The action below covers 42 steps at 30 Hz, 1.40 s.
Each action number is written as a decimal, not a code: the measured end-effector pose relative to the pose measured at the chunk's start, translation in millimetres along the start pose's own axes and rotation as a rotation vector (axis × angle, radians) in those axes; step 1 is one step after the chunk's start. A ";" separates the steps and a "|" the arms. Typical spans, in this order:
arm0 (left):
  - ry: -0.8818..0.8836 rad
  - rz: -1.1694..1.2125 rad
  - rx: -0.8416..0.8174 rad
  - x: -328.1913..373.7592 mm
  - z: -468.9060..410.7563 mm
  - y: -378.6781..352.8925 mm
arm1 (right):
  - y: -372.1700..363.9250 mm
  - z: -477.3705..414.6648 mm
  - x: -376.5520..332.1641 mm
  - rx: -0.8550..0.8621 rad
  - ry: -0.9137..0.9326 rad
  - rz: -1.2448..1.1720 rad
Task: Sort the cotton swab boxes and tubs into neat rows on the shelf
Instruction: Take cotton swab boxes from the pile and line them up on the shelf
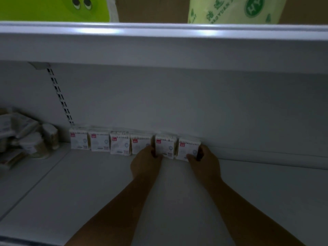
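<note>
Six in the row of boxes (120, 144), is that the count?

Six cotton swab boxes, yes, standing upright side by side on the shelf (106, 183), backs to the back wall (177, 103). Some lean a little.

Can you read the labels?

Hardly. Each white front has a small red tag in its upper left corner and faint grey print under it, all too blurred to make out.

And the hands?

Both are at the row's right end. The left hand (146, 161) has its curled fingers on the left edge of the fifth box (166, 146), at the gap beside the fourth. The right hand (204, 162) pinches the sixth box (188, 146), thumb on its lower front, fingers round its right side. Those two boxes touch each other.

What about the tubs?

Left of the row, well apart from the hands, there is a loose pile of tubs and boxes (33, 144), some round tubs upright, some packs on their sides. Just behind the row's left end, a slotted upright (61, 98) runs up the wall.

Anything above the row?

The upper shelf (159, 41). On it, to the left, sits a bright green thing with cartoon eyes (53, 8); to the right, a pale green bag (234, 9) with "HY" in a round green badge, Chinese characters, and the letters "AOYUAN", cut off at the frame's edge.
</note>
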<state>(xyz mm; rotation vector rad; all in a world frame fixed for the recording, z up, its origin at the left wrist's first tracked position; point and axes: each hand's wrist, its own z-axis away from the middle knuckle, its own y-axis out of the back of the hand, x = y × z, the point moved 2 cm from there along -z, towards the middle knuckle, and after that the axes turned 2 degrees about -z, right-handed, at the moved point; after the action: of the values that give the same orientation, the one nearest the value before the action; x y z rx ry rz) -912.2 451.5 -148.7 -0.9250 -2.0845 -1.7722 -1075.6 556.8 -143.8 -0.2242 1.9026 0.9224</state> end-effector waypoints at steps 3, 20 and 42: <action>-0.002 0.017 0.017 0.8 -0.8 0.1 | 0.2 -0.6 -2.1 -0.010 -0.003 0.031; -0.378 -0.084 -0.376 -48.0 22.8 125.6 | 7.0 59.8 -40.4 0.177 -0.100 0.399; -0.695 -0.388 -0.326 -58.3 24.3 129.0 | 9.1 48.1 -36.6 -0.011 -0.198 0.423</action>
<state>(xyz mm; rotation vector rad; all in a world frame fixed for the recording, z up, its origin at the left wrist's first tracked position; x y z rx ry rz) -784.1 464.5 -85.2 -1.4798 -2.5620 -2.2751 -1028.4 587.8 -120.4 0.2667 1.7899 1.1869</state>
